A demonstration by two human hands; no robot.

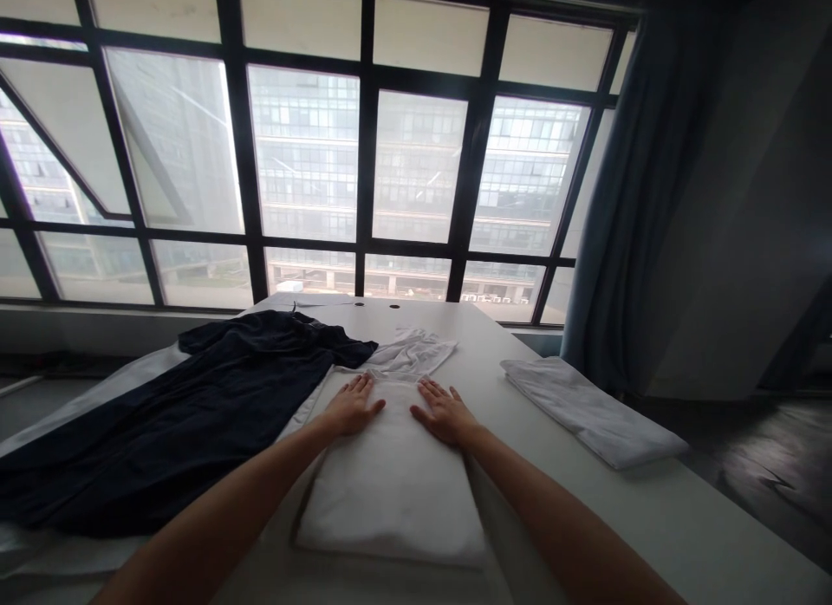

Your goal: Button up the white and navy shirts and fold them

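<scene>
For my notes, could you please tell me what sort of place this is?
Perhaps an indoor workroom: a table bearing white cloth and a dark garment, before large windows facing a building.

The folded garment (396,501) is plain white, shading to grey along its edges. The side bundle (591,414) is plain white too (a slightly greyer white). The long garment (195,423) is solid dark navy, almost black. The table (663,510) is white, the window frame (367,154) a black grid, the curtain (607,232) dusky blue.
</scene>
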